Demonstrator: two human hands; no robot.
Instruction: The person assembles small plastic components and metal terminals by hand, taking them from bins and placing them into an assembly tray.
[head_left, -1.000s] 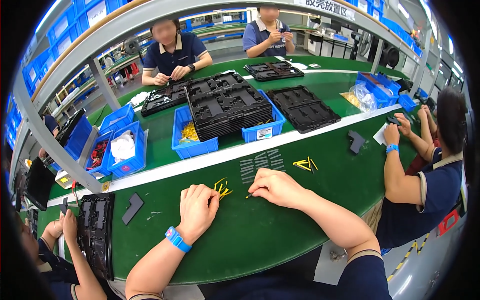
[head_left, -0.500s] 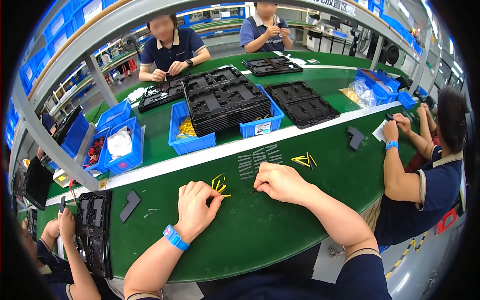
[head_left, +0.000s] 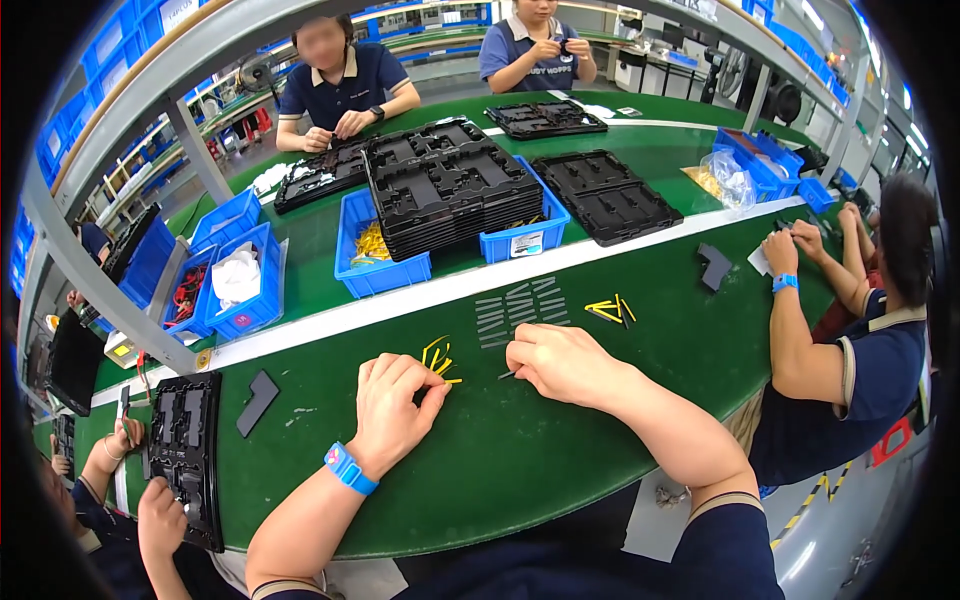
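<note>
My left hand is closed, thumb and forefinger drawn together at a loose bunch of thin yellow strips. One yellow strip end shows just past the fingertips; whether they grip it is hidden. My right hand pinches a small dark strip close above the green table, its tip sticking out to the left. Just beyond that hand, several narrow grey strips lie in slanted rows. Right of them rests a small group of yellow strips with a dark one among them.
Beyond the white line, stacked black trays stand over blue bins. Another black tray lies to their right. Dark angular pieces lie at both sides. Co-workers sit left, right and opposite; a tray stands by the left one.
Both my hands keep nearly the same place and closed shape. The left co-worker's near hand has moved down to the tray. The view has shifted slightly.
</note>
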